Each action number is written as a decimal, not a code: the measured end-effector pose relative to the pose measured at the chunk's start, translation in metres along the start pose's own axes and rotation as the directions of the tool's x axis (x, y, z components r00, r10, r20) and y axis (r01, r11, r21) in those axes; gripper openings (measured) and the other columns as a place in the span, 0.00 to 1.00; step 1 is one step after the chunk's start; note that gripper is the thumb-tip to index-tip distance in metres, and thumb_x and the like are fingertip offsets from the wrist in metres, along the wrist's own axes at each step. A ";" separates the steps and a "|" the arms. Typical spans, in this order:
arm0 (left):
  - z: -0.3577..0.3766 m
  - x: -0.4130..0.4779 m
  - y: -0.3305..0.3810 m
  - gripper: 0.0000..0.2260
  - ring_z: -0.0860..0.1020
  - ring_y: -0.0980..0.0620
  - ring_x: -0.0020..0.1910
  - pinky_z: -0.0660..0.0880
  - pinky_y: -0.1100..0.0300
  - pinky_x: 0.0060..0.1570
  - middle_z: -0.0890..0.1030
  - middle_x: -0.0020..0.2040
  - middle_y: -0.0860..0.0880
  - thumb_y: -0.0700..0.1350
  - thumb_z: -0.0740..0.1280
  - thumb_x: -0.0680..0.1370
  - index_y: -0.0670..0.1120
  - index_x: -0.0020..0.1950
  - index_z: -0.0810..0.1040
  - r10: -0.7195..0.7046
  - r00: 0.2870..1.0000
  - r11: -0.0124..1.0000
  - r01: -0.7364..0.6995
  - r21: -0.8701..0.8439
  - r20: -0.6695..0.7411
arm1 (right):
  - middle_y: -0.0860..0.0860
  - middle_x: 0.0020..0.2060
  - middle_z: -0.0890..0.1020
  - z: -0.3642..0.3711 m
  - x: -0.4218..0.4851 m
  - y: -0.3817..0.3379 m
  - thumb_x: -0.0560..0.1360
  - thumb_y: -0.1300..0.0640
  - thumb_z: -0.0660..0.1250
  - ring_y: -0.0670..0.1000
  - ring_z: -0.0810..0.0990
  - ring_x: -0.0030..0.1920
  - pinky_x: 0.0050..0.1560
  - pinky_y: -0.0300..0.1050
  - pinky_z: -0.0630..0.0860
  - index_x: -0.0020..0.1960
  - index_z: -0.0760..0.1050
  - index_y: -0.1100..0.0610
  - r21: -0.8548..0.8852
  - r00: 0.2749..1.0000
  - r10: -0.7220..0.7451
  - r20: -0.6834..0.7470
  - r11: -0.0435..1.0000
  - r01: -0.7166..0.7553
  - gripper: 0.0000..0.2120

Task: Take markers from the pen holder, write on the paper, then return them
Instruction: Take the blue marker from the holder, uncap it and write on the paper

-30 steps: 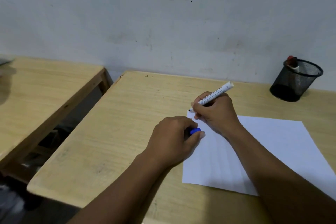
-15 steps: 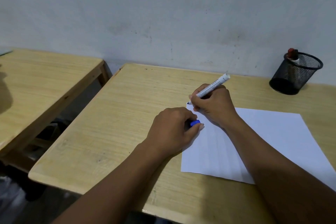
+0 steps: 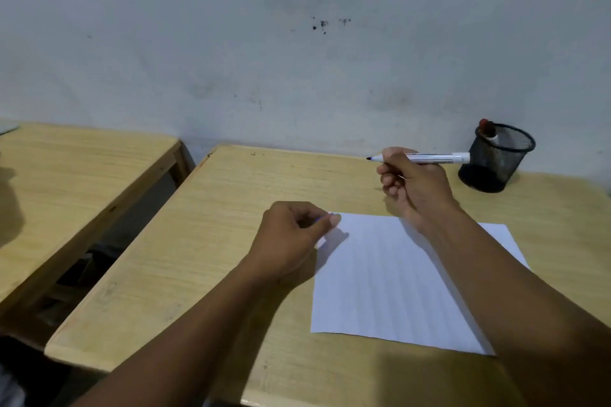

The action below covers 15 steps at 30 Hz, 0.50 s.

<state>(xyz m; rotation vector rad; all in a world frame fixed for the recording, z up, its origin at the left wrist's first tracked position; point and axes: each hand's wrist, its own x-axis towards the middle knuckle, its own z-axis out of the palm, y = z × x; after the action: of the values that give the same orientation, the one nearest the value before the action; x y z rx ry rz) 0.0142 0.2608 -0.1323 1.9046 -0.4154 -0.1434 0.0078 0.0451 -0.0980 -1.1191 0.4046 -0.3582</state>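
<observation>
A white sheet of paper lies on the wooden desk. My right hand holds a white marker level above the desk beyond the paper, its dark tip uncapped and pointing left. My left hand rests at the paper's top left corner, fingers closed around the blue cap, of which only a sliver shows. A black mesh pen holder stands at the back right with a red-capped marker in it.
A second wooden desk stands to the left across a narrow gap. A grey wall runs right behind both desks. The pen holder sits just right of the marker's back end.
My right hand has lifted the marker off the paper's top left corner and moved back and right, turning it level. The left hand stays at the corner with the cap.
</observation>
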 end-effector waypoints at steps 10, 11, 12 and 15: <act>0.041 0.049 0.097 0.06 0.80 0.53 0.37 0.72 0.59 0.39 0.84 0.38 0.41 0.40 0.79 0.73 0.42 0.48 0.88 0.088 0.991 0.971 -0.063 -0.229 0.102 | 0.55 0.27 0.83 -0.064 -0.024 -0.074 0.80 0.57 0.63 0.48 0.77 0.22 0.23 0.36 0.68 0.40 0.78 0.61 0.072 0.980 0.171 0.106 0.981 -0.179 0.12; 0.049 0.051 0.103 0.07 0.80 0.52 0.37 0.72 0.58 0.40 0.84 0.39 0.42 0.40 0.79 0.72 0.41 0.48 0.87 0.091 0.989 0.972 -0.062 -0.227 0.119 | 0.55 0.27 0.83 -0.068 -0.026 -0.079 0.80 0.57 0.64 0.48 0.77 0.22 0.23 0.36 0.68 0.39 0.78 0.61 0.074 0.982 0.162 0.100 0.983 -0.170 0.12; 0.055 0.052 0.108 0.07 0.80 0.52 0.37 0.71 0.57 0.40 0.84 0.39 0.42 0.40 0.79 0.72 0.41 0.49 0.87 0.092 0.987 0.973 -0.061 -0.224 0.134 | 0.55 0.27 0.83 -0.072 -0.027 -0.084 0.80 0.58 0.64 0.48 0.77 0.22 0.22 0.36 0.68 0.39 0.78 0.60 0.075 0.984 0.152 0.094 0.984 -0.159 0.12; 0.070 0.055 0.121 0.06 0.79 0.52 0.35 0.70 0.61 0.37 0.83 0.38 0.42 0.39 0.79 0.72 0.42 0.48 0.87 0.110 0.980 0.970 -0.070 -0.231 0.165 | 0.54 0.27 0.82 -0.079 -0.031 -0.095 0.80 0.58 0.64 0.48 0.77 0.22 0.23 0.36 0.68 0.40 0.77 0.60 0.050 0.987 0.131 0.097 0.989 -0.136 0.12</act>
<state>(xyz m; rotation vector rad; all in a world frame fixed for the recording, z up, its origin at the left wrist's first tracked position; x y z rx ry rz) 0.0184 0.1419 -0.0402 1.6530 -0.5813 -0.2888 -0.0640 -0.0404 -0.0364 -1.0432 0.3827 -0.1972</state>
